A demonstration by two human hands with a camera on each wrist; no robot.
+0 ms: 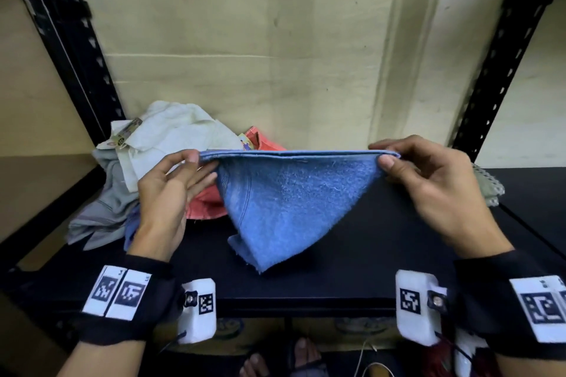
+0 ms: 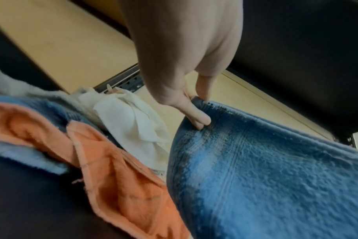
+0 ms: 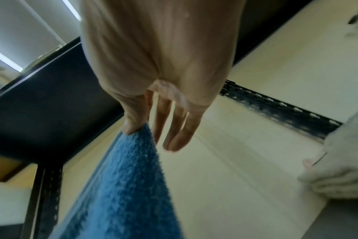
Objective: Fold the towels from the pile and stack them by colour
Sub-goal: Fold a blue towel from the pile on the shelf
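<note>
Black matte shelving board [image 1: 352,260] carries the work, and above it both hands hold one blue terry towel [image 1: 288,202] stretched between them. On the left hand [image 1: 167,193] the thumb and forefinger pinch the towel's left top corner while the other fingers [image 2: 200,120] lie straight against the nap; the right hand [image 1: 441,190] pinches the right corner between thumb and forefinger, its remaining fingers [image 3: 178,129] loose and spread, touching nothing. The top edge looks doubled, so the towel seems already folded once, and its lower part hangs to a skewed point just above the board. To do this step well, I would keep both pinches level and taut, let the hanging tip square up, then lay it flat on the bare board below before the next fold. Left of the blue towel and behind it sits the unfolded pile: a salmon-orange terry towel [image 2: 117,186] nearest, a crumpled white cloth [image 1: 171,138] and a grey cloth [image 1: 104,211] beyond. Right of the blue towel lies a folded pale grey towel [image 3: 341,169]. Behind it stands a pale plywood back panel [image 1: 245,40], flanked by black perforated steel uprights [image 1: 502,70].
</note>
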